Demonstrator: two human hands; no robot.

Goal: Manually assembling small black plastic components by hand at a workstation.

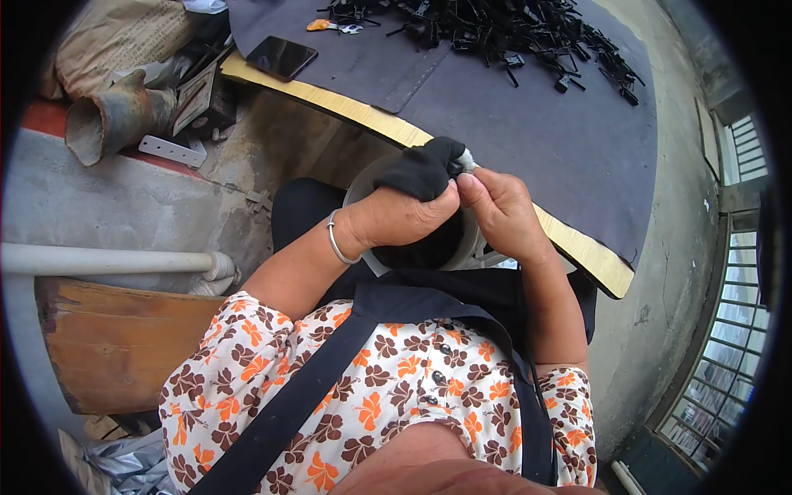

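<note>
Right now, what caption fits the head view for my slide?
Left hand and right hand meet above a bucket by a table heaped with black parts.

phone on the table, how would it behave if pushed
The phone is probably stiff, being a flat slab. Its glossy face may feel slippery. Lying flat, it seems unlikely to roll, but could drop if pushed toward the nearby edge of the table

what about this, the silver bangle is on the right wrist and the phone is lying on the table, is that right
Not quite: the head view shows the silver bangle on the left wrist, not the right. The phone is lying on the table.
</note>
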